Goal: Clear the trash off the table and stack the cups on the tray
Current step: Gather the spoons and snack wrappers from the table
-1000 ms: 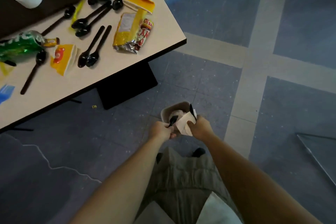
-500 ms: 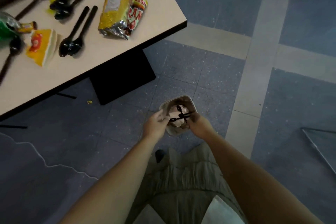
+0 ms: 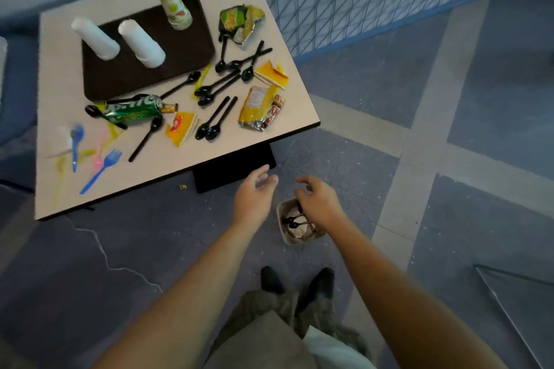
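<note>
Two black spoons [image 3: 295, 222] in floor bin [image 3: 281, 219].

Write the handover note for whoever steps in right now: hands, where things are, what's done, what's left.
Left hand: open, empty, between table edge and bin.
Right hand: open, empty, over the bin.
Bin: on the floor beside the table; black spoons and crumpled paper inside.
Done: three cup stacks stand upside down on the brown tray.
Left: black spoons, green can, yellow snack bag, other wrappers and coloured forks all lie on the table and need binning.
</note>
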